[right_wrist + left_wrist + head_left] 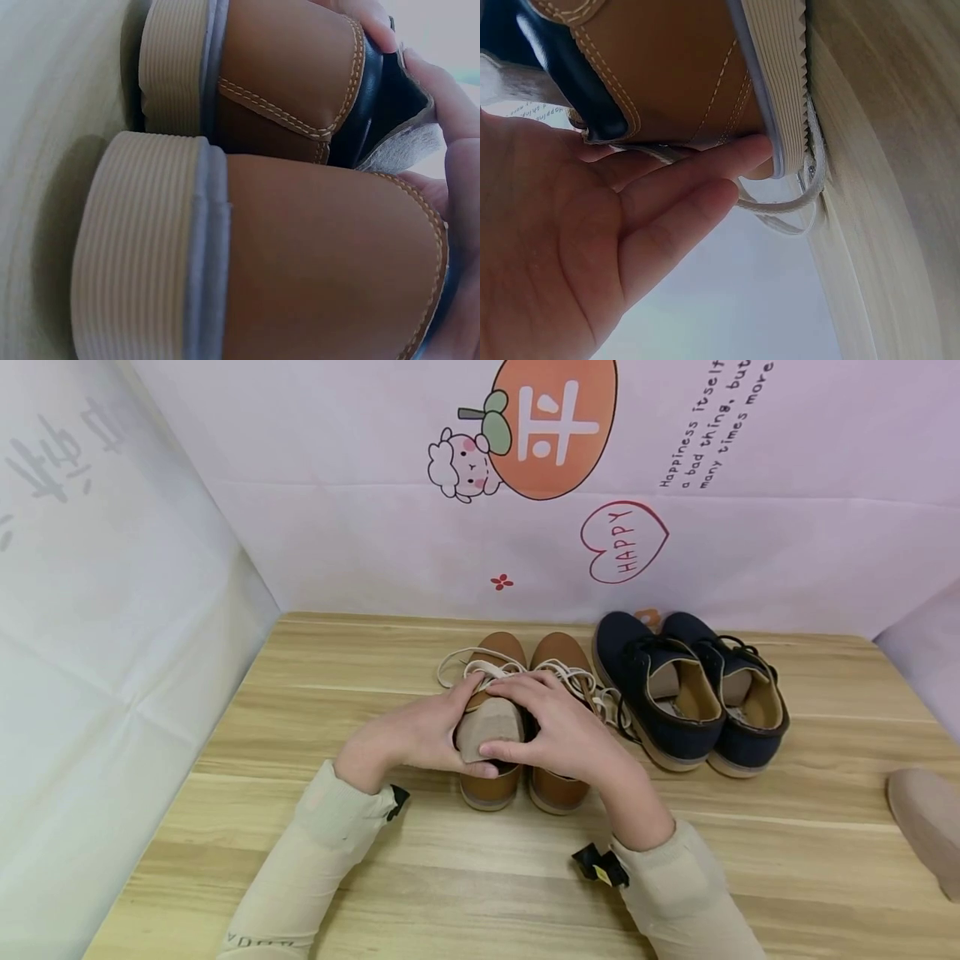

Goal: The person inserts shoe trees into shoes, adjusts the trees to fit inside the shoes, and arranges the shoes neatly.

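A pair of brown lace-up shoes with cream laces stands on the wooden table, heels nearest me. From the opening of the left brown shoe (489,789) rises the rounded end of a beige insole (491,731). My left hand (420,731) holds it from the left, thumb behind; in the left wrist view its lower fingers (690,180) lie nearly straight along the shoe's side. My right hand (558,727) grips the insole from the right, thumb at the near side, fingers over the far side. Beneath the right hand stands the right brown shoe (315,247). The insole's lower part is hidden inside.
To the right of the brown pair stand two navy lace-up shoes (675,693), with tan linings. Another beige insole (926,827) lies at the table's right edge. A printed white cloth (360,552) hangs behind the table (300,710).
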`<state>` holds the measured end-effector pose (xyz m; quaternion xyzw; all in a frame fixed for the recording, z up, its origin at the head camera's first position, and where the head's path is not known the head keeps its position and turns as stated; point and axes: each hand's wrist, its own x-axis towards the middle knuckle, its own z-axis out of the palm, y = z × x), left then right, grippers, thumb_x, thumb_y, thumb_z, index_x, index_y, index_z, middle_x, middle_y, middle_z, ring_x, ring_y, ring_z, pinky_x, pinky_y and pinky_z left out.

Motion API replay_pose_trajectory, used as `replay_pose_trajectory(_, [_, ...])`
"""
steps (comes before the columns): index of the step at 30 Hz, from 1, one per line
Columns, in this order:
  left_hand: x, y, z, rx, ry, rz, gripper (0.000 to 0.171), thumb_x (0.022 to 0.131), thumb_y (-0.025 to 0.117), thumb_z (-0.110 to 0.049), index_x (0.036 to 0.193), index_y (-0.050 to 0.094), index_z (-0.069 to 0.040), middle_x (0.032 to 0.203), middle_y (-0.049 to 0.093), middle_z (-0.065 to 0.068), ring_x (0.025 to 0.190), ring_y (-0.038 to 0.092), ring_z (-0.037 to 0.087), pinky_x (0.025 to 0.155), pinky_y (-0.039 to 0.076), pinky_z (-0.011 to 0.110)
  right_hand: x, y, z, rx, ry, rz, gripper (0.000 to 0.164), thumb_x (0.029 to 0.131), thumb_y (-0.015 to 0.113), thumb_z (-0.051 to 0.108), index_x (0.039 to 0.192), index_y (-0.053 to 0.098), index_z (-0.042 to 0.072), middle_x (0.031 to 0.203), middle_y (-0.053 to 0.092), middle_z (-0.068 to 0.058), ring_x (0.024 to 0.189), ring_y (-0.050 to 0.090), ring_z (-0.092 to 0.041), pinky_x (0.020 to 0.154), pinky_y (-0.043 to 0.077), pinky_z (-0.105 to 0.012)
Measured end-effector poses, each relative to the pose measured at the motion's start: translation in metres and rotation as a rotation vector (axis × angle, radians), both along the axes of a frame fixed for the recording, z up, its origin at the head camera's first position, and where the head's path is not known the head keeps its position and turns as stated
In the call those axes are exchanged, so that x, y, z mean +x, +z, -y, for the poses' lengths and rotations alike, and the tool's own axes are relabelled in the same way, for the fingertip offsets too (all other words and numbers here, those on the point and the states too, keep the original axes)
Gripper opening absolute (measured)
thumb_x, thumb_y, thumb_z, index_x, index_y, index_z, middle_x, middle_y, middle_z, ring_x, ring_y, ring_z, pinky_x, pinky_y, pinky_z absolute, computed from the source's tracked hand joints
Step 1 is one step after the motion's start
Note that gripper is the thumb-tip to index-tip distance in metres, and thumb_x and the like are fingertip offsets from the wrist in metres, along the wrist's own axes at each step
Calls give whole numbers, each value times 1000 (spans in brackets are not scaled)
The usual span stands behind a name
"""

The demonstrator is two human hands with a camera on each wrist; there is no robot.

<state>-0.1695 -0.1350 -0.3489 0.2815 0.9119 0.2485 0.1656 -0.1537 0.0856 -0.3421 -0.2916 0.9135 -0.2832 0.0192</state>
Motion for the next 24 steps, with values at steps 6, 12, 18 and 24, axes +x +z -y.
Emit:
replay_pose_trajectory(6, [-1,-1,0,-12,-4,13,121,70,79,-66,158,9,-21,147,45,8,121,57,22,101,48,39,-1,-3,1,6,-17,-10,74,80,76,57,142,55,22,146,54,-3,135,41,-25,107,43,-52])
replay_pose_trajectory(12, [-1,0,0,-18,-1,18,123,70,78,-68,159,6,-22,149,44,9,124,56,23,103,47,40,-1,-3,2,10,-33,-23,73,80,76,56,141,56,21,144,55,-3,135,41,-25,106,43,-52])
replay_pose_trajectory(18, [0,1,0,-24,1,17,126,70,78,-68,160,4,-21,152,41,11,128,55,24,105,46,41,-2,-4,3,6,-39,-29,72,80,77,56,140,57,21,143,56,-3,135,42,-26,105,45,-52])
replay_pose_trajectory(24, [0,0,0,-22,3,23,126,70,78,-68,160,4,-21,154,40,10,128,54,24,106,46,41,-2,-6,2,-7,-40,-32,71,80,78,54,140,57,21,142,56,-3,134,42,-26,105,44,-52])
